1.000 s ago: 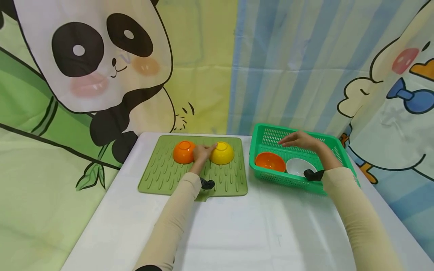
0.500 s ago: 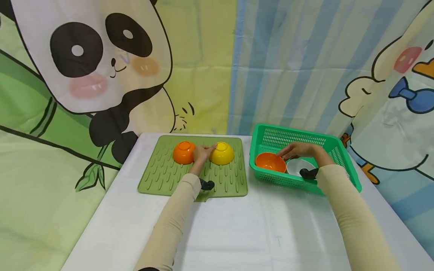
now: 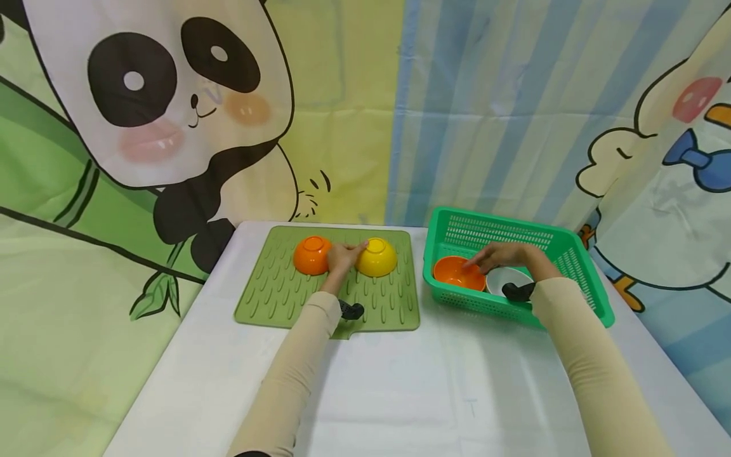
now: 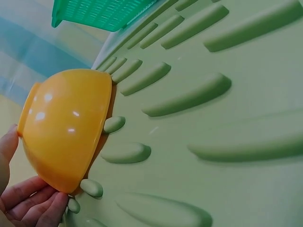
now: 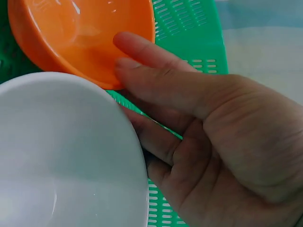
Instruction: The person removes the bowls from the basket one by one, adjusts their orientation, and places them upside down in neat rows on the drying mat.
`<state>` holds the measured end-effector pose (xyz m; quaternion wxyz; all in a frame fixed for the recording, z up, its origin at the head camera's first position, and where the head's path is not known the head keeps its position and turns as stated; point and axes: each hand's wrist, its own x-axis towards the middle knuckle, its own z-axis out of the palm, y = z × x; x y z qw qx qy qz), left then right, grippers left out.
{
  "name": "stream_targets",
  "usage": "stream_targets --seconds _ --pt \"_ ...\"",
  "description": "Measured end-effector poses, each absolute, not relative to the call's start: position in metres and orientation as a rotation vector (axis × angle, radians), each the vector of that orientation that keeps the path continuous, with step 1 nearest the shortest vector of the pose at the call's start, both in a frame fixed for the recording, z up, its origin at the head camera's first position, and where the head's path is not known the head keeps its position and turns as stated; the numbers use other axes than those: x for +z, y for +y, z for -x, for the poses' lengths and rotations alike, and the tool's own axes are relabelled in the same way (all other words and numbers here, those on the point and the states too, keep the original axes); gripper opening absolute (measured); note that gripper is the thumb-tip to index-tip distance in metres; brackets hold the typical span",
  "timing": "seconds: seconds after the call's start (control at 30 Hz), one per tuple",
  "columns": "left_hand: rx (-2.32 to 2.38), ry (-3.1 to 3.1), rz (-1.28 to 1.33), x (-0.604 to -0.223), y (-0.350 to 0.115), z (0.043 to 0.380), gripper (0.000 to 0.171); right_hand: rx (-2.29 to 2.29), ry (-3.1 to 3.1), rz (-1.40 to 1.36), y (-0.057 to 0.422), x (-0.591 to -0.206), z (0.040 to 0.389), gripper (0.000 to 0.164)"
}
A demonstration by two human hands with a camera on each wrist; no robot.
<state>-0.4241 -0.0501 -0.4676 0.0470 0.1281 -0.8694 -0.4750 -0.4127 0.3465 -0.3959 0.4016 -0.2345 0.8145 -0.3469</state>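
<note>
An orange bowl [image 3: 309,259] and a yellow bowl [image 3: 381,261] stand upside down on a green ridged mat [image 3: 268,301]. My left hand [image 3: 341,259] is between them and holds the yellow bowl, thumb at its foot ring and fingers [image 4: 35,201] by its rim. Over the green basket [image 3: 596,298], my right hand [image 3: 505,255] grips the near rim of a second orange bowl [image 5: 85,33], with fingertips inside it and other fingers hidden below the rim. A white bowl [image 5: 66,156] sits upright beside it, against the backs of those fingers.
The mat and basket lie side by side on a white-covered table [image 3: 411,387]. Behind them hangs a cloth backdrop [image 3: 342,127] with a printed panda. Black wrist straps with camera mounts [image 3: 351,311] stick out from both sleeves.
My right hand has come down and left from above the basket to the orange bowl's rim. The left hand stays at the yellow bowl, and the bowls have not moved.
</note>
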Motion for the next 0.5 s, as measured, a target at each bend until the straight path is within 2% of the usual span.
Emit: stream_targets --seconds 0.5 --pt "-1.436 -2.696 -0.425 -0.4672 -0.0502 0.4270 0.058 -0.948 2.074 0.558 0.3445 -0.3952 0.4103 0.038"
